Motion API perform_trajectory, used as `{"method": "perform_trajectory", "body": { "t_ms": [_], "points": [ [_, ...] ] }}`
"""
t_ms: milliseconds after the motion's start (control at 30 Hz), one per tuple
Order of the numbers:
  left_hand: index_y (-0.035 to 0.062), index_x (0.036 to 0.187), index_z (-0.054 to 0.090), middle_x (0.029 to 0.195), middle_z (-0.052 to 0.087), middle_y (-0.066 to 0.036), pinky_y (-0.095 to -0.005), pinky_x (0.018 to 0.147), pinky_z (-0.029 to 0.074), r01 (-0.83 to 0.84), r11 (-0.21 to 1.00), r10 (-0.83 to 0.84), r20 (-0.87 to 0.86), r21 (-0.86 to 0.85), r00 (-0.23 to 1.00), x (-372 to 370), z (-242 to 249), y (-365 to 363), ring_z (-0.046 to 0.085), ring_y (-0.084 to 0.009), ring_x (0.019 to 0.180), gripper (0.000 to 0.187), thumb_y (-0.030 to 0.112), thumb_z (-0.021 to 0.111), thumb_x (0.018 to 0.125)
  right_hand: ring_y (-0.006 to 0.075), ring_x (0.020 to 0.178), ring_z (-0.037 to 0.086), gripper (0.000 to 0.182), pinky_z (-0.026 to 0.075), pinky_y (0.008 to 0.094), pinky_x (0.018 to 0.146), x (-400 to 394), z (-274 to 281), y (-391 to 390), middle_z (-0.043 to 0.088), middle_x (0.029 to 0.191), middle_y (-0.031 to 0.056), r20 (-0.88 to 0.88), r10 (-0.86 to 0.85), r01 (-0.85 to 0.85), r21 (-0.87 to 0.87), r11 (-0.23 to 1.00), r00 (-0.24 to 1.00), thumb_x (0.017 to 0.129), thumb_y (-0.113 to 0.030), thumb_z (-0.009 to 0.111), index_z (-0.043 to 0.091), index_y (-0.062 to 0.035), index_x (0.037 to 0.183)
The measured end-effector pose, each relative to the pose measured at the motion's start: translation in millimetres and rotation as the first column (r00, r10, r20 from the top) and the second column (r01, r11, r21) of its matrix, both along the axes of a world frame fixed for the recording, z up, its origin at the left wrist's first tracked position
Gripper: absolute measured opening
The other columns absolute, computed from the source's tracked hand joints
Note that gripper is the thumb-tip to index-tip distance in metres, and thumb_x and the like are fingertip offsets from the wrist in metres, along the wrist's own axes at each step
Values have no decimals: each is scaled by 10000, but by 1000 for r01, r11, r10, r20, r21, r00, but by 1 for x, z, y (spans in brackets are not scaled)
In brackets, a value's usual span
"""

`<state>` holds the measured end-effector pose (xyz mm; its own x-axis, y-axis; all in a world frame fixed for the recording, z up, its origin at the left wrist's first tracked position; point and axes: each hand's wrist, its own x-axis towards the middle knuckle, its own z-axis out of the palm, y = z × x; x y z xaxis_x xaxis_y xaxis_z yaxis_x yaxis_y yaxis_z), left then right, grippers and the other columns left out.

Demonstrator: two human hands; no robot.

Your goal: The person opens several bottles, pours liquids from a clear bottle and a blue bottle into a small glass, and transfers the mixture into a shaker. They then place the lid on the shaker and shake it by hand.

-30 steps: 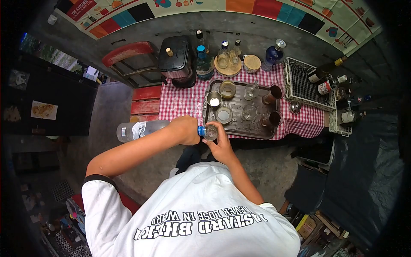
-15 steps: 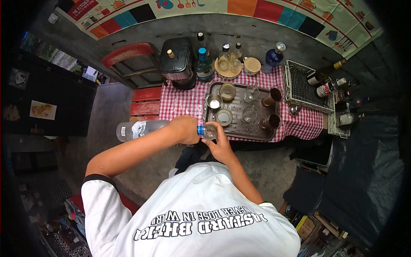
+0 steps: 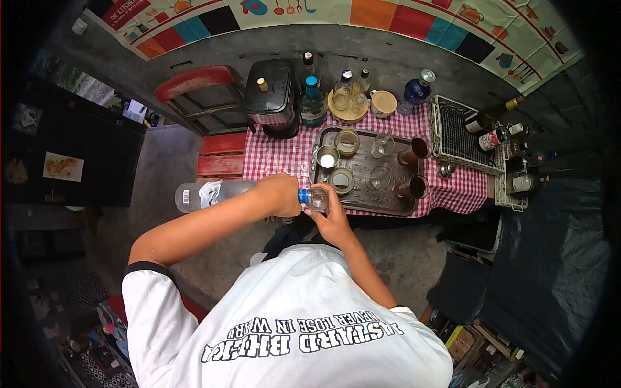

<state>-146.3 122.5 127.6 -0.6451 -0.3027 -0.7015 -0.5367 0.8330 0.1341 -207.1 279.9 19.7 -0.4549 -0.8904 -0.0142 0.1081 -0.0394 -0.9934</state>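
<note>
The left hand (image 3: pixel 279 194) clamps the bottle (image 3: pixel 213 194), long axis horizontal, mouth pointing right. Its mouth touches the glass (image 3: pixel 317 199) pinched by the right hand (image 3: pixel 333 220).

Illumination is diffuse and even, of daylight character; no single source is visible. The centre of the frame is well exposed. Shadows are soft and short, with a darker band under the near edge of the bench (image 3: pixel 278 155). Small specular highlights appear on the metal tray (image 3: pixel 362 202) and on the glass bottles (image 3: pixel 414 90) at the far edge of the bench. Fisheye distortion is strong: straight lines bow, and heavy black vignetting fills all four frame corners. Focus is sharp at centre; detail softens and darkens toward the left and right margins. Motion blur is negligible.
</note>
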Motion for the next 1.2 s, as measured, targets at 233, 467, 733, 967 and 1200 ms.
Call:
{"method": "perform_trajectory", "body": {
  "t_ms": [233,467,733,967,1200],
  "points": [
    [-54,939,705,979,697,-250,-433,827,557,26,1000,-26,-19,-9,999,3,2,-14,690,-364,942,469,368,712,735,192,1110,549,516,428,318,960,3,6,-13,518,1172,95,-58,-12,13,20,1000,998,806,49,667,445,-62,1259],
    [-59,960,694,997,693,-251,-429,848,550,71,997,-71,-18,4,997,5,-3,-33,682,-366,967,469,358,694,745,187,1094,545,518,426,314,957,7,1,-29,519,1164,95,-17,-34,34,4,999,999,807,60,656,441,-56,1263],
    [-47,968,707,1003,689,-263,-425,854,551,90,996,-90,14,1,996,-2,3,-51,682,-358,975,428,317,676,747,104,1063,506,515,414,257,952,8,8,-46,506,1137,29,-33,-59,60,6,998,998,831,58,667,433,-47,1277],
    [-50,948,710,990,690,-264,-425,845,554,124,992,-124,7,9,992,-3,4,-66,686,-364,960,408,302,673,745,108,1065,507,514,409,260,953,12,3,-60,509,1139,30,-39,-95,96,7,995,995,830,44,677,434,-53,1272],
    [-51,927,711,965,694,-263,-427,835,556,150,989,-150,-10,6,989,-1,11,-77,690,-368,943,403,303,676,738,194,1106,563,499,433,321,963,20,-2,-72,534,1166,102,-61,-136,136,-6,991,989,814,45,662,452,-49,1257]
  ]
}}
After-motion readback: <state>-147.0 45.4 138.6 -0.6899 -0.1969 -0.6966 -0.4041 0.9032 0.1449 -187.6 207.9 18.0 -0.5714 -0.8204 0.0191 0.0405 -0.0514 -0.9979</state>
